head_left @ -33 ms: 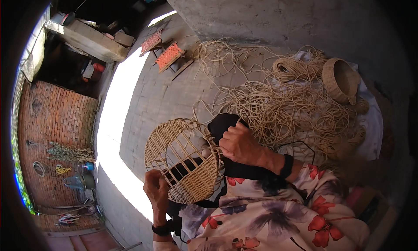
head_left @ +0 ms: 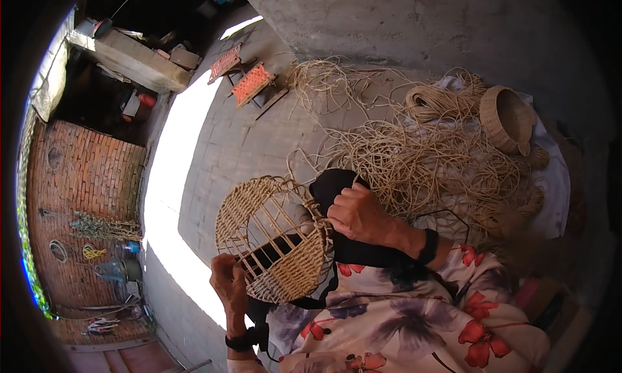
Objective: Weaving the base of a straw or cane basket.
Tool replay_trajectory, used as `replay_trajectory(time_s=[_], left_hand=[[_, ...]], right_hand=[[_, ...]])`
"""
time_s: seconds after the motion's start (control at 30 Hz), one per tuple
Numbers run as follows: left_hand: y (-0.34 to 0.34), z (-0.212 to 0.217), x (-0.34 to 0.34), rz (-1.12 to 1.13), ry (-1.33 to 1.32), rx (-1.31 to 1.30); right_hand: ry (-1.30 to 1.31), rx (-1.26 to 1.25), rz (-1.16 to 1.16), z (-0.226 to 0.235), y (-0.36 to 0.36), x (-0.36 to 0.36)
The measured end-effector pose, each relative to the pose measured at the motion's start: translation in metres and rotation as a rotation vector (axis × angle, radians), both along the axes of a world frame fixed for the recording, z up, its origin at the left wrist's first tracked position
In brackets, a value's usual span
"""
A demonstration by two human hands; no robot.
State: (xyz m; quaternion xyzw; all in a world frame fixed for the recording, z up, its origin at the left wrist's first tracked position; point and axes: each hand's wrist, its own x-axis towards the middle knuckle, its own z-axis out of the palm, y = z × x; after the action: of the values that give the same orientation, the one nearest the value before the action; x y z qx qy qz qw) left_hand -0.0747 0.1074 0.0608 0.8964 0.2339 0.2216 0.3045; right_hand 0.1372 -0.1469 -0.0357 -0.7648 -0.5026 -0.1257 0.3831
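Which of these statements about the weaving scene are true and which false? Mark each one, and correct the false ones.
1. Both hands hold the round, half-woven straw-coloured basket frame. True: the left hand grips its lower edge and the right hand its right rim.
2. The loose tangle of pale rope fibre lies to the person's left. False: it lies ahead and to the right.
3. A small finished round woven basket rests beyond the fibre. True.
4. The two orange-red woven stools are stacked on the person's lap. False: they stand on the concrete floor, far ahead.
5. The frame is fully woven. False: bare ribs show in its middle.
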Motion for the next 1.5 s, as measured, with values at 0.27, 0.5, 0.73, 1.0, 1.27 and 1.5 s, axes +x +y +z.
replay_trajectory(time_s=[0.27,0.5,0.73,1.0,1.27,1.5], left_hand=[[0.034,-0.016,-0.016,0.101,0.009,0.212],[0.038,-0.027,-0.008,0.108,0.032,0.277],[0.019,0.026,-0.011,0.036,-0.065,-0.200],[-0.032,0.072,-0.018,-0.112,-0.308,-0.541],[0.043,0.029,-0.079,0.130,-0.048,-0.133],[0.073,-0.001,-0.127,0.312,0.017,0.016]], right_hand=[[0.218,0.162,0.086,0.001,-0.011,0.013],[0.234,0.142,0.098,0.008,-0.012,0.009],[0.110,0.156,-0.043,0.041,-0.009,0.015],[0.543,0.336,0.697,0.094,0.083,-0.079],[0.412,0.255,0.388,0.096,0.104,-0.071],[0.438,0.285,0.363,0.096,0.099,-0.044]])
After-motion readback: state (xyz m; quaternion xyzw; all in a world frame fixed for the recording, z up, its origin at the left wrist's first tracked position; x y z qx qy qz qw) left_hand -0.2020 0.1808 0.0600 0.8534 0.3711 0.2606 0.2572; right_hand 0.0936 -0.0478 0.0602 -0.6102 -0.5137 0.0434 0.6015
